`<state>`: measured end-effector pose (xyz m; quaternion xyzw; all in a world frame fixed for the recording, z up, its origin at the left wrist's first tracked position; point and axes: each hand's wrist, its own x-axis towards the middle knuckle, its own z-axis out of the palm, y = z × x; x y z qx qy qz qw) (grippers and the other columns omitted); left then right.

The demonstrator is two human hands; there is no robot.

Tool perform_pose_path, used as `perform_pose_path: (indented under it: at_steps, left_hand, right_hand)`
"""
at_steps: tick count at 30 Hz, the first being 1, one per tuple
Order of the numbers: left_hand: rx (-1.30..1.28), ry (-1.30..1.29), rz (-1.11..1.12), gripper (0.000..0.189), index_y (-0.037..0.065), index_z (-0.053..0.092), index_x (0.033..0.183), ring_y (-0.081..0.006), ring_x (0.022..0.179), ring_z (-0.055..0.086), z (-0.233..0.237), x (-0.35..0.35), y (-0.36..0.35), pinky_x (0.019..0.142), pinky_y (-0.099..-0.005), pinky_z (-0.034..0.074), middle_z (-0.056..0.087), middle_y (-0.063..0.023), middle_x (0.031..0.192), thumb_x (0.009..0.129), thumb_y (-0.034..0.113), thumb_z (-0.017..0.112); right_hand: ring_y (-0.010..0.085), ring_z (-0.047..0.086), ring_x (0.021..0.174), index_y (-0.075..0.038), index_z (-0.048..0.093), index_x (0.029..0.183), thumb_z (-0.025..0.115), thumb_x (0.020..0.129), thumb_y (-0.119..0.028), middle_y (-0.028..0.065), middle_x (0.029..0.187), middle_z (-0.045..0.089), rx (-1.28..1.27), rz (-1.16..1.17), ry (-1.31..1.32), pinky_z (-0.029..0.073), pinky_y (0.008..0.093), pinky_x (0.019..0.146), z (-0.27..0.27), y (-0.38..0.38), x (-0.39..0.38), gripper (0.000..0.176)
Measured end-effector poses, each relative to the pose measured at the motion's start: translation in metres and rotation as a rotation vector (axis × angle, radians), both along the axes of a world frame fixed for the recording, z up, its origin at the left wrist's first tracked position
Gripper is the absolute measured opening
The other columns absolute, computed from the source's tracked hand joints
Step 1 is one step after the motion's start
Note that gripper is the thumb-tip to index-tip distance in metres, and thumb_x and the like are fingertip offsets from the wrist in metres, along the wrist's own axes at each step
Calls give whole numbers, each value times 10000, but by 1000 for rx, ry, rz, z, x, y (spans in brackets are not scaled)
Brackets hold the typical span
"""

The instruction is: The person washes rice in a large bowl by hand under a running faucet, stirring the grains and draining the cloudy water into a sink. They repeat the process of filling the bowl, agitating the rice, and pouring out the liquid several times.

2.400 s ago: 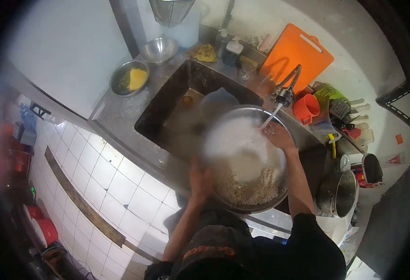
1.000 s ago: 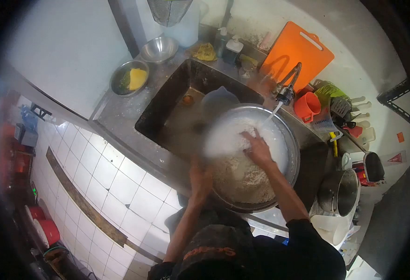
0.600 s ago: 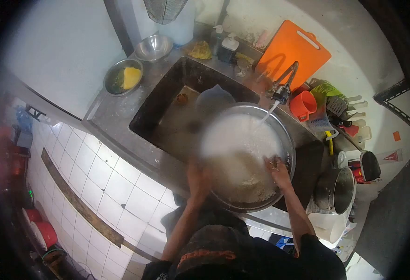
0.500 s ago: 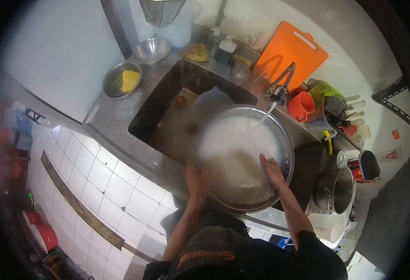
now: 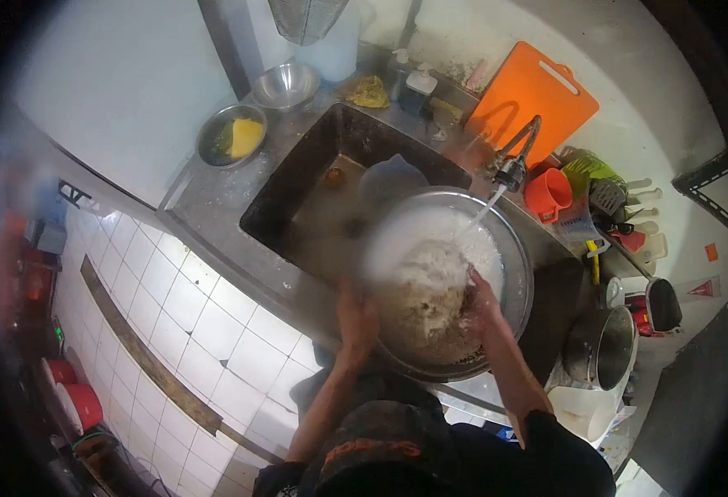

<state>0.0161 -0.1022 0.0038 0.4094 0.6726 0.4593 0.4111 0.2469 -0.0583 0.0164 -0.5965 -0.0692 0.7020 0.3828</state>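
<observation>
A wide metal bowl (image 5: 523, 300) sits at the right end of the sink, holding rice (image 5: 430, 302) in cloudy white water. My left hand (image 5: 357, 321) grips the bowl's near left rim. Inside the bowl, my right hand (image 5: 483, 305) is down in the rice at the right side, its fingertips hidden in the churned grains. From the faucet (image 5: 510, 172), a stream of water runs into the bowl's far side. A blurry spot covers part of the bowl's left edge.
The sink basin (image 5: 285, 195) holds a bluish bowl (image 5: 393, 178). Behind the faucet leans an orange cutting board (image 5: 534, 103), with a red mug (image 5: 548, 195) beside it. Metal bowls (image 5: 231, 137) stand on the left counter. A deep pot (image 5: 600, 348) stands at right.
My right hand has pushed through the rice, heaping and swirling it toward the bowl's middle. My left hand stays at the rim. The whole view has shifted slightly.
</observation>
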Motion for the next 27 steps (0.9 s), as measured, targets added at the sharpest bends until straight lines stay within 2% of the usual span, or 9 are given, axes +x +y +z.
perform_pose_path:
  at_steps: [5, 7, 9, 11, 13, 17, 19, 23, 27]
  left_hand:
    - [13, -151, -2, 604, -67, 380, 1415, -391, 1344, 411, -10, 0, -2, 1114, -383, 313, 453, -285, 1410, 829, 15, 496]
    - [-30, -222, -1, 601, -73, 381, 1413, -406, 1333, 417, -6, 0, -1, 1115, -385, 312, 452, -293, 1407, 831, 21, 497]
    - [-3, -150, 14, 586, -78, 396, 1396, -405, 1308, 441, -13, 1, -1, 1099, -391, 327, 474, -295, 1380, 828, 24, 501]
    - [23, -78, 31, 572, -83, 412, 1380, -404, 1284, 464, -16, 2, -2, 1084, -397, 341, 497, -296, 1353, 826, 26, 506]
    - [79, -94, 24, 546, -93, 439, 1345, -404, 1246, 492, 5, 3, 1, 1064, -413, 358, 522, -294, 1318, 819, 32, 514]
    - [59, -41, 26, 543, -88, 452, 1337, -402, 1237, 500, -6, 5, -1, 1059, -419, 363, 535, -282, 1305, 809, 23, 512]
    - [119, -106, 34, 536, -73, 459, 1331, -404, 1225, 507, 2, 5, 0, 1046, -421, 373, 540, -279, 1296, 804, 16, 503]
    - [117, 22, 67, 547, -44, 463, 1342, -402, 1211, 517, -7, 7, -1, 1026, -420, 388, 548, -277, 1279, 799, 10, 501]
    - [68, -79, 36, 557, -55, 448, 1357, -403, 1238, 498, 8, 3, 1, 1052, -418, 363, 537, -277, 1306, 814, 53, 515]
  right_hand:
    - [154, 616, 961, -54, 468, 1371, 580, 941, -451, 94, 1183, 614, 129, 251, -89, 518, 283, 715, 32, 4, 50, 596]
    - [145, 605, 990, -80, 495, 1365, 568, 947, -461, 100, 1151, 628, 299, 368, -447, 512, 277, 730, 44, -1, 55, 570]
    - [215, 587, 1114, -61, 486, 1381, 537, 959, -478, 138, 1231, 606, 284, 490, -620, 511, 324, 838, 20, -9, 77, 595]
    - [298, 494, 1262, -40, 422, 1432, 556, 934, -497, 151, 1356, 540, 263, 765, -769, 393, 393, 1026, 14, -18, 82, 689]
    - [260, 435, 1307, -25, 465, 1404, 496, 972, -521, 135, 1435, 473, 53, 638, -757, 354, 398, 1078, -1, -35, 74, 658]
    - [308, 467, 1280, -40, 405, 1444, 473, 943, -615, 131, 1417, 483, 377, 639, -345, 352, 420, 1081, -25, -44, 53, 766]
    - [301, 461, 1293, -43, 359, 1465, 390, 970, -613, 125, 1437, 457, -85, 301, -156, 363, 460, 1084, -50, -42, 33, 756]
    - [294, 484, 1276, -61, 373, 1456, 335, 998, -564, 127, 1401, 490, -219, 180, -150, 390, 485, 1068, -50, -37, 4, 681]
    - [306, 550, 1196, -54, 441, 1396, 332, 1011, -496, 142, 1348, 529, -91, 93, 179, 442, 482, 1024, -48, -38, -8, 596]
